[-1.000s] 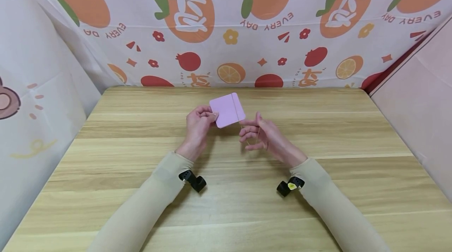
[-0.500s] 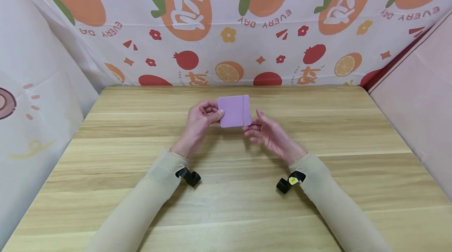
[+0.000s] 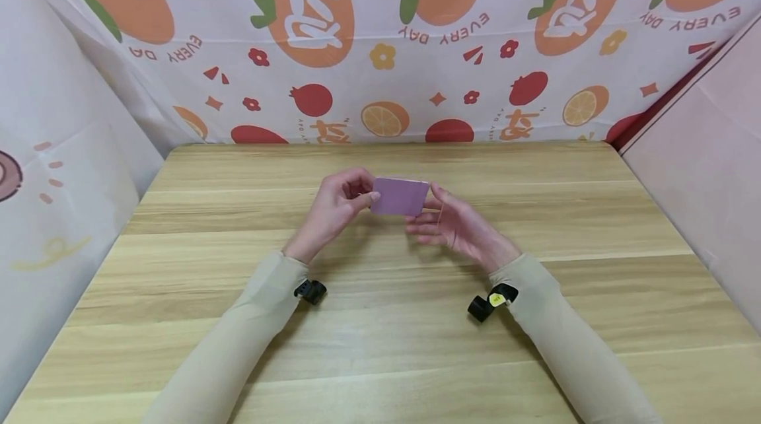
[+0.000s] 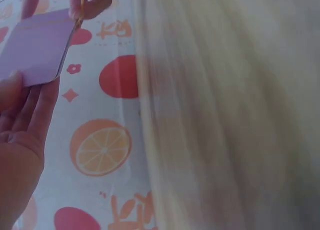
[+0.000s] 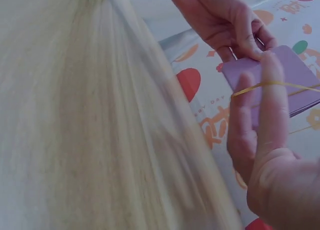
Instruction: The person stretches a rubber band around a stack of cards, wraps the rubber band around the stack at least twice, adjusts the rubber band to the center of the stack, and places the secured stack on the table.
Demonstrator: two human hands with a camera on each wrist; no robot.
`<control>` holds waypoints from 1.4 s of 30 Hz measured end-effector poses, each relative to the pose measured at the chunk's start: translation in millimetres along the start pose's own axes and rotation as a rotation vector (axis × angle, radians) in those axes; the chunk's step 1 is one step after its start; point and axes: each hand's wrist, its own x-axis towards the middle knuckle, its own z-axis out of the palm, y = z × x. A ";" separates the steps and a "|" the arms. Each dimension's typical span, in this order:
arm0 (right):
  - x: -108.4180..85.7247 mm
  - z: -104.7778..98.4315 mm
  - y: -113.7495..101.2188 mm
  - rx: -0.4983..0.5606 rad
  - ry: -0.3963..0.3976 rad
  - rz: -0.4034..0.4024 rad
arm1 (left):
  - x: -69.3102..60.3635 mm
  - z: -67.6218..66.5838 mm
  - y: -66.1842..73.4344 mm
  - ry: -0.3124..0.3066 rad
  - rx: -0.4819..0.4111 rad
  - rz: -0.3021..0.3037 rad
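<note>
A thin stack of square purple cards [image 3: 399, 197] with rounded corners is held above the table, tilted so that it looks foreshortened in the head view. My left hand [image 3: 333, 209] pinches its left edge, thumb on top and fingers beneath. A thin yellowish rubber band [image 5: 290, 84] runs across the cards near their right side and stretches over to my right hand [image 3: 460, 226]. The fingers of that hand are spread and fairly straight at the right edge of the cards, with the band looped around them. Whether its fingertips touch the cards I cannot tell.
Under both hands lies a wood-grain table [image 3: 380, 345]. A fruit-printed cloth [image 3: 380, 47] hangs behind its far edge, and pale cloths hang at the left and right sides. Each sleeve bears a small black wrist camera [image 3: 480, 308].
The cards have moved slightly right and tilted from face-up to a shallower view. The left hand has turned with them. The right hand's fingers have spread and shifted a little right.
</note>
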 end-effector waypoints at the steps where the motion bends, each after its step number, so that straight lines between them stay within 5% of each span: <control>1: -0.1 -0.2 -0.2 0.010 -0.003 0.010 | -0.3 -0.4 0.6 -0.019 0.019 0.006; 6: 0.3 -0.2 0.4 0.074 0.002 0.059 | -3.1 -1.3 5.3 -0.127 0.131 0.025; 11: 0.2 1.1 2.4 0.073 0.034 0.053 | -6.4 3.8 10.5 -0.209 0.240 0.125; 15: -0.3 2.9 2.8 0.056 0.074 0.050 | -7.1 9.3 11.1 -0.200 0.245 0.169; 20: -1.2 5.4 2.8 0.046 0.151 0.059 | -7.7 14.3 10.5 -0.148 0.233 0.154; 26: -0.4 10.9 3.8 0.088 0.227 0.016 | -8.4 18.4 8.4 -0.046 0.205 0.073; 31: -1.0 12.2 1.7 0.145 0.241 -0.125 | -5.2 18.2 5.9 0.050 0.140 -0.050; 37: -2.7 16.5 -3.1 -0.084 0.247 -0.338 | -0.8 14.4 5.9 0.103 -0.020 -0.213; 42: -3.2 22.2 -5.0 -0.229 0.275 -0.464 | 0.8 11.9 6.8 0.099 -0.059 -0.273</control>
